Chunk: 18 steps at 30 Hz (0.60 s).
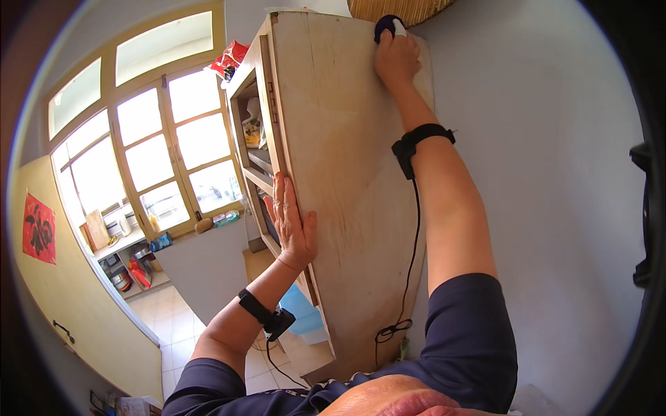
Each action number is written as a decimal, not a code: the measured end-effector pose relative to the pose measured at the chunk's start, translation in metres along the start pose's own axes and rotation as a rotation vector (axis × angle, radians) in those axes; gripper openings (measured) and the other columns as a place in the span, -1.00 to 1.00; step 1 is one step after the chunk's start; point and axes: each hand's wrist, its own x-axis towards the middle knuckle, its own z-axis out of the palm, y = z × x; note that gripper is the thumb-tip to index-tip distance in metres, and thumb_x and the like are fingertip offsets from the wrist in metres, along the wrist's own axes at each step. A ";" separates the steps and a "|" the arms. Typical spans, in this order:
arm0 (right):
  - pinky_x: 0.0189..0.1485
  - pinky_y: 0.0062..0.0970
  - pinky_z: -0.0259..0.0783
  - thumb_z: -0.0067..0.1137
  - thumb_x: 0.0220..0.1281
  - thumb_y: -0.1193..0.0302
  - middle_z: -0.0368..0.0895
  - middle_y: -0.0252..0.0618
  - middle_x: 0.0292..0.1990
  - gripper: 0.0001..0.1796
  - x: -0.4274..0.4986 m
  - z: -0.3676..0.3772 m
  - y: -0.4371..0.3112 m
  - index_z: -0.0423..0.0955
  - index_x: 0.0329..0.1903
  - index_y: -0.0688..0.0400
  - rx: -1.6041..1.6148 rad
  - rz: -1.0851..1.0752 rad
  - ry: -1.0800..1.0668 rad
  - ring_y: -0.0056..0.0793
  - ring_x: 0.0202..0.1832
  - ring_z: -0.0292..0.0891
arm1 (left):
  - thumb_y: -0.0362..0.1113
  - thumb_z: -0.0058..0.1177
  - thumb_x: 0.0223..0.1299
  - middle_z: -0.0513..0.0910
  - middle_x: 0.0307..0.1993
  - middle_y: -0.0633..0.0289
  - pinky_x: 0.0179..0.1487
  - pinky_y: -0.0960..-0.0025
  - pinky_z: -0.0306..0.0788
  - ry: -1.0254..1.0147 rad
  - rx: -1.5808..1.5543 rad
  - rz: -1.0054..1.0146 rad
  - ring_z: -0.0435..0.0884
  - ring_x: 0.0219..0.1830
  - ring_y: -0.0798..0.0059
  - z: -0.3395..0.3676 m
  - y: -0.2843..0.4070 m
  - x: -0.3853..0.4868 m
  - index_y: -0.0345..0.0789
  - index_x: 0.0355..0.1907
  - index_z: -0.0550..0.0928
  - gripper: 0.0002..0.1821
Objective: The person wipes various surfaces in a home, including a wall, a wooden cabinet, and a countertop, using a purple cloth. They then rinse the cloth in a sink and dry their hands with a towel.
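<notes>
My right hand (398,60) is raised at the upper end of a wooden cabinet's side panel (343,156). It grips a dark cloth (386,28) with a white part beside it, just under a woven straw item (398,9). Flat against the cabinet's front edge lies my left hand (294,223), fingers stretched and holding nothing. Brown stains and fine cracks mark the panel. Both forearms wear black straps with small devices and cables.
Left of the hands, the cabinet front has open compartments with bags (253,125) inside. A red package (229,58) sits on top. A blue plastic bin (302,312) is low down. Farther left are windows, a low wall (203,260) and a yellowish door (78,291).
</notes>
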 end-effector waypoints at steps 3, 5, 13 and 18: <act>0.09 -0.02 0.31 -0.11 0.34 0.17 0.51 0.22 -0.04 -0.51 -0.025 0.000 -0.029 0.49 -0.03 0.40 0.137 -0.093 0.039 0.15 0.01 0.41 | -0.12 -0.26 0.33 0.01 0.49 -0.02 0.47 -0.10 -0.45 -0.017 0.023 -0.044 -0.11 0.53 0.08 0.010 0.001 -0.001 -0.40 0.46 0.04 -0.29; 0.19 -0.05 0.25 0.08 0.23 0.29 0.49 0.16 0.03 -0.63 -0.047 0.001 -0.045 0.50 -0.10 0.38 0.390 -0.379 0.136 0.11 0.12 0.35 | -0.20 -0.18 0.25 0.01 0.48 -0.07 0.48 -0.08 -0.45 0.014 0.015 -0.043 -0.07 0.52 0.04 0.014 0.001 -0.001 -0.42 0.44 0.09 -0.28; 0.10 -0.03 0.26 0.05 0.24 0.30 0.47 0.15 0.08 -0.67 -0.056 0.013 0.048 0.53 -0.25 0.39 0.260 -0.357 0.142 0.05 0.12 0.37 | -0.18 -0.21 0.30 0.03 0.48 -0.03 0.48 -0.06 -0.44 0.010 0.000 -0.044 -0.07 0.53 0.10 0.022 -0.001 -0.002 -0.41 0.44 0.12 -0.32; 0.10 0.03 0.28 -0.08 0.34 0.26 0.46 0.24 0.02 -0.55 -0.041 0.019 0.114 0.41 0.04 0.43 0.273 -0.013 -0.036 0.18 0.04 0.37 | -0.21 -0.20 0.29 0.04 0.48 -0.04 0.49 -0.03 -0.41 0.036 -0.026 -0.038 -0.06 0.53 0.09 0.025 -0.007 -0.006 -0.43 0.43 0.13 -0.33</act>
